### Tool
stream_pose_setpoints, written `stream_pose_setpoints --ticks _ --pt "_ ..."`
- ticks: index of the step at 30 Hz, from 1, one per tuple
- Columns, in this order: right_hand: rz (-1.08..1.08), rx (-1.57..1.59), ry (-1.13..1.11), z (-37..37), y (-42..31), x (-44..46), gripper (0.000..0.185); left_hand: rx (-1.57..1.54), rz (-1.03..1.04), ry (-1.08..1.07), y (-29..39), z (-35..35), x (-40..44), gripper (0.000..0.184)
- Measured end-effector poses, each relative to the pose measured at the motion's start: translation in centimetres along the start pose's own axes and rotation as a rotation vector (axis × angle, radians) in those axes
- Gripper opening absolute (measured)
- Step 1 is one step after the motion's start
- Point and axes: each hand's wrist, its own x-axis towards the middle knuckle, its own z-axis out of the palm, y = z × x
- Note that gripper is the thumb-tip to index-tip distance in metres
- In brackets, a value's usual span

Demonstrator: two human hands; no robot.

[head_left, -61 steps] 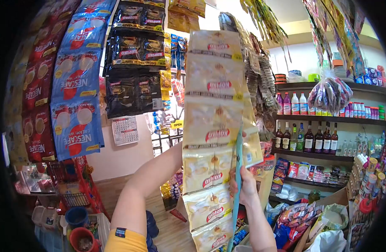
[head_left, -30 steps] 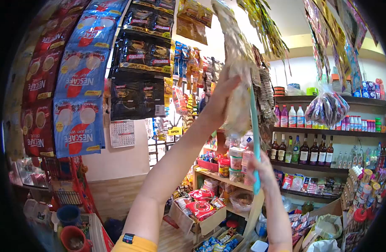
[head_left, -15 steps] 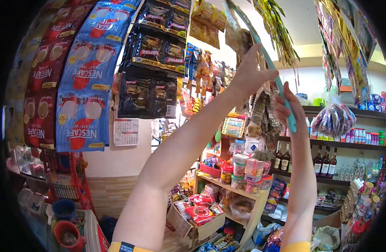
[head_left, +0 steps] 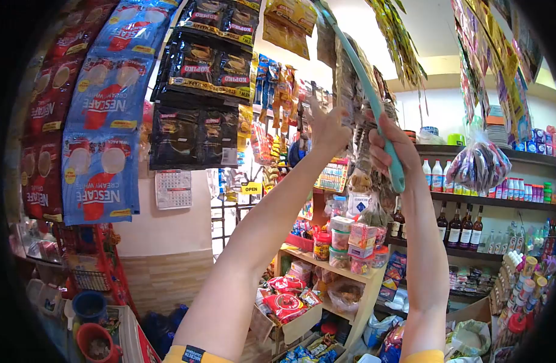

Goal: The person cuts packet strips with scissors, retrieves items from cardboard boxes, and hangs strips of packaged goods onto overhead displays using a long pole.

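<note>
My right hand (head_left: pixel 396 148) is wrapped around the lower part of a long teal pole (head_left: pixel 356 63), which slants up and left to the top of the view. The pole's rounded lower end sticks out below the fingers. My left hand (head_left: pixel 329 130) is raised to the left of the pole, off it, with fingers apart and nothing seen in them. It is beside strips of hanging sachets (head_left: pixel 344 78), which pass behind the pole and between the two hands. What the pole's upper end touches is out of view.
Coffee sachet strips (head_left: pixel 105 109) and black coffee packs (head_left: pixel 214 72) hang at left. A wooden shelf (head_left: pixel 326 264) holds plastic tubs. Below is a cardboard box (head_left: pixel 290 327) of red packs. Bottles (head_left: pixel 462 227) line wall shelves at right, behind a hanging bag (head_left: pixel 479 166).
My left hand has come off the pole and moved down and left, beside the hanging strips. My right hand still grips the pole, slightly farther left in view. The view has shifted slightly.
</note>
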Motion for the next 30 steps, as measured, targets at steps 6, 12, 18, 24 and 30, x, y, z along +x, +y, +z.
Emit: stream_pose_setpoints --ticks 6,12,18,24,30 --pt "0.044 0.059 -0.033 -1.0 -1.0 -0.9 0.038 -0.342 0.065 -0.251 -2.2 1.7 0.6 0.046" --pt "0.025 0.092 -0.034 -0.5 -0.5 -3.0 0.049 -0.363 0.114 -0.311 -0.6 3.6 2.6 0.055" --pt "0.054 0.175 0.007 -0.4 0.7 -7.4 0.045 -0.304 0.055 -0.337 -0.9 5.1 2.0 0.061" --pt "-0.009 0.095 0.154 1.2 5.0 -13.9 0.064 -0.428 0.24 -0.136 -1.7 6.9 2.2 0.079" --pt "0.2 -0.018 0.385 0.5 9.9 -19.0 0.039 -1.121 -0.284 -0.482 0.9 4.2 2.8 0.071"
